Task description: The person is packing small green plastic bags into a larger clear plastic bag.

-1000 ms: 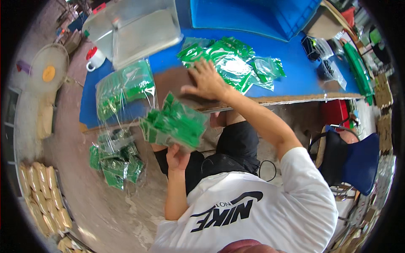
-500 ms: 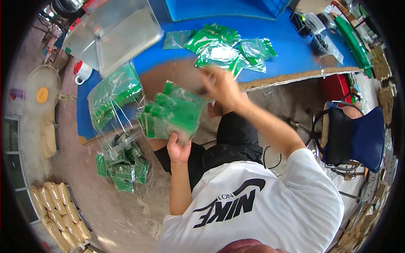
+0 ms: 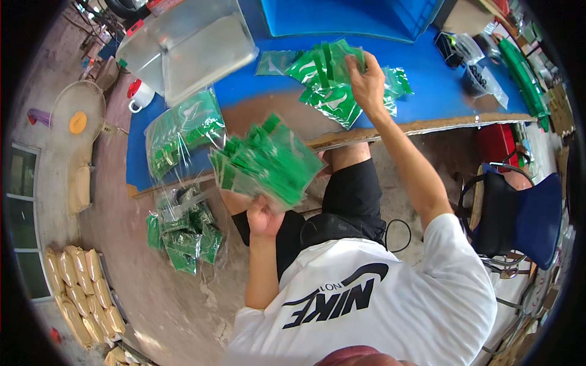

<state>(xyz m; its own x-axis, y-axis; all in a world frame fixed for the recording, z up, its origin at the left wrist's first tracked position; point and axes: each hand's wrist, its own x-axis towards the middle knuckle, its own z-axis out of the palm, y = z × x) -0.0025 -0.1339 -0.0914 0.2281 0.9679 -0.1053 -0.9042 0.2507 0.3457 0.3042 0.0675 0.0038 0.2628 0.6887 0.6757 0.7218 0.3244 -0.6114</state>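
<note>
My left hand is closed on the lower end of a fanned stack of green and clear plastic packets, held above my lap in front of the table edge. Over the table, my right hand grips some green packets between thumb and fingers, just above a loose pile of the same packets. How many it holds is unclear. A large clear bag of green packets lies over the table's left part, and another clear bag of them hangs below the edge.
The blue table has a worn brown front edge. On it stand a blue bin, a translucent tray, a white mug and a small tub of dark parts. A blue chair is at right, a fan at left.
My right hand has moved up and away from near the left-hand stack to the pile on the table, where it now grips packets. The stack in my left hand has spread and tilted.
</note>
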